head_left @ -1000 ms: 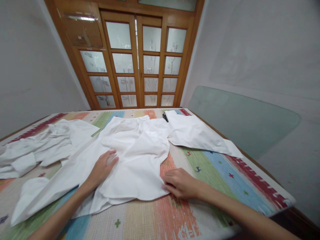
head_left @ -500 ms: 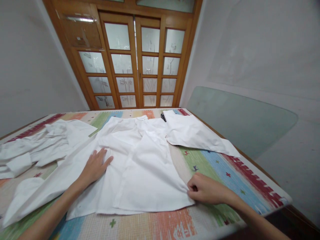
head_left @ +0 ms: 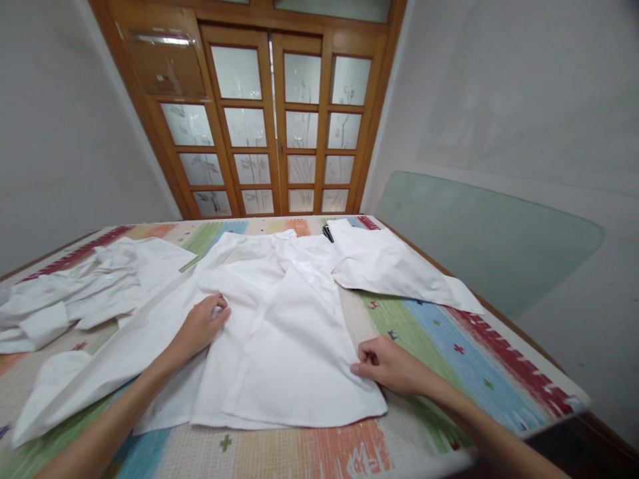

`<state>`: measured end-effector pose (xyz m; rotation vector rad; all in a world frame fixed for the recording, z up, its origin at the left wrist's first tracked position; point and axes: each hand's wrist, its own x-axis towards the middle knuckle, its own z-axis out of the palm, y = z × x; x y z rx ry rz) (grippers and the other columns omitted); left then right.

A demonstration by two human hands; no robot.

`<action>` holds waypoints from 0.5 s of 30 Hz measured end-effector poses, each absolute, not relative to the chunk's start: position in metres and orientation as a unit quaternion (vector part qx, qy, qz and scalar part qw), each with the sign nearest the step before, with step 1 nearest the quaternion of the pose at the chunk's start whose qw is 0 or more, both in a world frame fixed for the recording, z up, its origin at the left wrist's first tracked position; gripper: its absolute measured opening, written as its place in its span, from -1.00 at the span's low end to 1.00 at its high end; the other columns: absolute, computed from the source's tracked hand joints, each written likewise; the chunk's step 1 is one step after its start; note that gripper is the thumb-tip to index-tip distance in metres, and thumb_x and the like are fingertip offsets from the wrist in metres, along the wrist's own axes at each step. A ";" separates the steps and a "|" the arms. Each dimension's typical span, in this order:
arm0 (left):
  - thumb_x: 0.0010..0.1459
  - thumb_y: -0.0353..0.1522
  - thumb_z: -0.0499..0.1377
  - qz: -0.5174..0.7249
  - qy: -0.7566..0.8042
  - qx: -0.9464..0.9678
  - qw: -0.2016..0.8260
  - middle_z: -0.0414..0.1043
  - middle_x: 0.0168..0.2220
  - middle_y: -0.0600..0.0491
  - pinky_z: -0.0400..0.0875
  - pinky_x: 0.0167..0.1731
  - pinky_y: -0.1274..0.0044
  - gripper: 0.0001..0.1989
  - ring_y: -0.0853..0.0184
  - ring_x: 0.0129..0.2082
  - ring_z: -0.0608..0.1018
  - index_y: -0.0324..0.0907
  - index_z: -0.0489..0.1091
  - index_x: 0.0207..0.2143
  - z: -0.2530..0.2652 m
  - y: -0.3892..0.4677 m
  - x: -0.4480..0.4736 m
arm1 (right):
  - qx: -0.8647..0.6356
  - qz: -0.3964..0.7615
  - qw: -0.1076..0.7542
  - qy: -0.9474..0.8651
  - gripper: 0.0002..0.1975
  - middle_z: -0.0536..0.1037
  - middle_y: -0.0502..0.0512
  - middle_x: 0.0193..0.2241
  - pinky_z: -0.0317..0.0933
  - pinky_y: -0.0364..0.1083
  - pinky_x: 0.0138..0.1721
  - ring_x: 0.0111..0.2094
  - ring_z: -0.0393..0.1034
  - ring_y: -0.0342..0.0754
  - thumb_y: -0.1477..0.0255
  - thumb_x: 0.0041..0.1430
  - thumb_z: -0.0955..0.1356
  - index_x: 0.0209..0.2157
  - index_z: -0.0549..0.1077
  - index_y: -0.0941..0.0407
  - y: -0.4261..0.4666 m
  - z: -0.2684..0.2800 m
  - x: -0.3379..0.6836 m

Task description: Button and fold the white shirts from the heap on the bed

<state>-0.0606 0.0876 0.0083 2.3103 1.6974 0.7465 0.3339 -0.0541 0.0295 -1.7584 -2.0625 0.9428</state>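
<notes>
A white shirt [head_left: 294, 346] lies spread over the middle of the table, its collar end away from me and its hem towards me. One long sleeve stretches out to the lower left. My left hand [head_left: 202, 324] rests on the shirt's left part, fingers curled in and thumb against them, pinching cloth. At the shirt's right side edge, a little above the hem corner, my right hand [head_left: 389, 366] has its fingers closed on the fabric. The fingertips of both hands are partly hidden.
A crumpled white garment [head_left: 100, 286] lies to the left. Folded white cloth [head_left: 394, 266] with a dark strip at its far end is at the back right. A patterned, multicoloured cloth [head_left: 279, 452] covers the table. Wood-framed glass doors [head_left: 274, 126] stand beyond it, with walls either side.
My left hand has gone from lying flat with spread fingers to a curled pinch. My right hand has shifted left and slightly up along the shirt's edge, away from the hem corner.
</notes>
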 end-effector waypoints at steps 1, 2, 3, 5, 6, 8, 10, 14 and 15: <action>0.08 -0.14 -0.01 0.251 0.574 0.774 0.090 0.52 -0.12 -0.10 0.37 0.03 0.26 -0.73 0.09 -0.05 0.53 -0.11 0.34 -0.39 0.009 0.087 -0.060 | -0.608 0.327 0.137 -0.710 -0.72 0.34 -0.06 -0.63 -0.05 -0.19 -0.51 -0.54 0.18 -0.18 0.30 0.06 0.36 -0.60 0.32 0.15 -0.053 0.030 0.337; 0.07 -0.15 -0.01 0.255 0.578 0.770 0.090 0.51 -0.10 -0.11 0.35 0.04 0.23 -0.74 0.08 -0.04 0.52 -0.11 0.33 -0.41 0.009 0.086 -0.060 | -0.610 0.327 0.141 -0.708 -0.71 0.33 -0.07 -0.64 -0.05 -0.19 -0.52 -0.55 0.17 -0.19 0.28 0.05 0.36 -0.61 0.30 0.14 -0.051 0.030 0.342; 0.06 -0.16 -0.01 0.262 0.578 0.767 0.092 0.50 -0.08 -0.12 0.35 0.04 0.23 -0.75 0.08 -0.03 0.51 -0.11 0.32 -0.42 0.009 0.085 -0.059 | -0.611 0.327 0.146 -0.706 -0.69 0.32 -0.07 -0.65 -0.05 -0.19 -0.52 -0.55 0.17 -0.19 0.26 0.05 0.36 -0.62 0.29 0.13 -0.050 0.031 0.347; 0.04 -0.17 0.00 0.289 0.570 0.763 0.094 0.50 -0.10 -0.11 0.37 0.02 0.27 -0.78 0.11 -0.05 0.51 -0.10 0.30 -0.43 0.010 0.082 -0.058 | -0.610 0.344 0.152 -0.697 -0.66 0.32 -0.06 -0.67 -0.03 -0.20 -0.55 -0.59 0.17 -0.19 0.21 0.07 0.34 -0.62 0.27 0.12 -0.049 0.032 0.358; 0.04 -0.18 0.00 0.302 0.564 0.763 0.095 0.50 -0.12 -0.09 0.38 0.00 0.30 -0.80 0.13 -0.07 0.52 -0.09 0.28 -0.44 0.011 0.081 -0.058 | -0.610 0.361 0.149 -0.689 -0.64 0.33 -0.06 -0.68 -0.02 -0.20 -0.58 -0.62 0.18 -0.19 0.18 0.08 0.33 -0.62 0.27 0.12 -0.049 0.032 0.363; 0.02 -0.22 0.00 0.318 0.552 0.765 0.097 0.50 -0.17 -0.05 0.40 -0.05 0.37 -0.85 0.17 -0.10 0.52 -0.08 0.25 -0.47 0.013 0.077 -0.057 | -0.613 0.403 0.129 -0.668 -0.60 0.36 -0.04 -0.70 -0.02 -0.21 -0.64 -0.69 0.17 -0.21 0.12 0.12 0.28 -0.61 0.27 0.11 -0.049 0.031 0.371; 0.01 -0.25 0.00 0.316 0.550 0.767 0.096 0.49 -0.22 -0.02 0.41 -0.10 0.39 -0.87 0.18 -0.14 0.52 -0.08 0.21 -0.52 0.016 0.072 -0.056 | -0.621 0.433 0.108 -0.644 -0.57 0.39 -0.02 -0.69 -0.04 -0.21 -0.71 -0.75 0.15 -0.22 0.08 0.15 0.25 -0.61 0.27 0.11 -0.048 0.028 0.375; -0.03 -0.22 0.08 0.318 0.595 0.738 0.017 0.43 -0.34 -0.03 0.39 -0.14 0.33 -0.83 0.13 -0.23 0.49 -0.07 0.18 -0.55 0.025 0.065 -0.050 | -0.650 0.432 0.134 -0.611 -0.55 0.44 -0.01 -0.63 -0.07 -0.23 -0.78 -0.80 0.15 -0.25 0.04 0.18 0.21 -0.55 0.31 0.11 -0.037 0.021 0.373; -0.03 -0.19 0.10 0.326 0.601 0.730 -0.001 0.41 -0.37 -0.02 0.38 -0.16 0.32 -0.81 0.13 -0.25 0.48 -0.08 0.19 -0.54 0.028 0.064 -0.046 | -0.654 0.417 0.148 -0.613 -0.55 0.46 -0.01 -0.61 -0.05 -0.23 -0.77 -0.79 0.16 -0.25 0.04 0.19 0.21 -0.53 0.32 0.11 -0.032 0.021 0.371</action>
